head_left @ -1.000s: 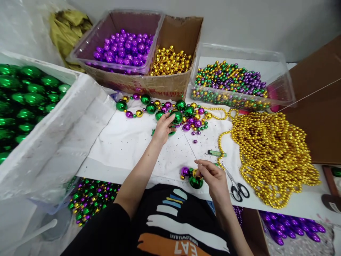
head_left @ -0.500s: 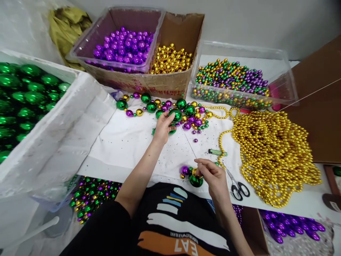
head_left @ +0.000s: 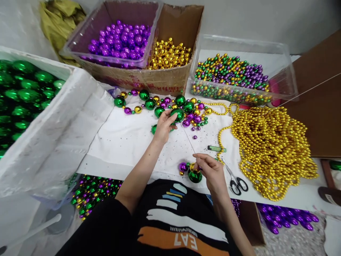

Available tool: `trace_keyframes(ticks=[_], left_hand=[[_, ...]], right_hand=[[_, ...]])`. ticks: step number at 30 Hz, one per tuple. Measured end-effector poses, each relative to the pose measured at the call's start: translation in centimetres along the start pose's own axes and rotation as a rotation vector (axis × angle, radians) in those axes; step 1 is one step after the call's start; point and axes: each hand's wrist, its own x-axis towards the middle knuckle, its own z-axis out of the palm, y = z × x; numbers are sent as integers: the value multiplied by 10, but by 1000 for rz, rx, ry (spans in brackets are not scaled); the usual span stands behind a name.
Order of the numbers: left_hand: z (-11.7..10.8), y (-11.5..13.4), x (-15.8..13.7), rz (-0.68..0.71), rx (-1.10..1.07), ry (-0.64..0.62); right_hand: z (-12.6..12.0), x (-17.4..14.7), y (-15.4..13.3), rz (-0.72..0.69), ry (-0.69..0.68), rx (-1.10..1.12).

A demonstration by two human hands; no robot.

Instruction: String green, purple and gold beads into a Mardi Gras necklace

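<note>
My left hand (head_left: 164,125) pinches a large green bead (head_left: 177,115) over the white cloth. From that bead a thin string (head_left: 189,140) runs taut down to my right hand (head_left: 210,170), whose thumb and forefinger are closed on it. Just under the right fingers lie another large green bead (head_left: 195,176), a purple bead (head_left: 183,166) and small gold beads. Behind my left hand stretches a strand of mixed green, purple and gold beads (head_left: 150,104). Several loose purple and green beads (head_left: 195,137) rest to its right.
Scissors (head_left: 235,181) and a green lighter (head_left: 216,148) lie right, beside heaped gold bead strands (head_left: 274,153). Tubs of purple beads (head_left: 122,41) and mixed small beads (head_left: 229,73) stand behind, with gold beads (head_left: 170,53) in a carton. A white foam box (head_left: 53,117) of green beads flanks the left.
The view has shifted slightly, so the table things sit a little higher and further left. Both hands keep their grip, with the string still taut between them.
</note>
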Motion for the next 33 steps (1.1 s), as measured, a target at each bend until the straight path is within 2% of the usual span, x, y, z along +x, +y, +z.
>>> trace_keyframes(ticks=[9, 17, 24, 29, 33], left_hand=[[4, -16, -12, 5, 71, -123], [-1, -15, -20, 69, 27, -158], [-2, -11, -29, 115, -16, -281], [3, -3, -38, 180, 46, -403], [6, 4, -47, 213, 113, -432]], right_hand=[[-4, 24, -3, 174, -172, 177], [11, 11, 9, -34, 52, 37], [-5, 15, 22, -61, 11, 8], [-18, 24, 30, -118, 39, -39], [-21, 28, 34, -137, 18, -54]])
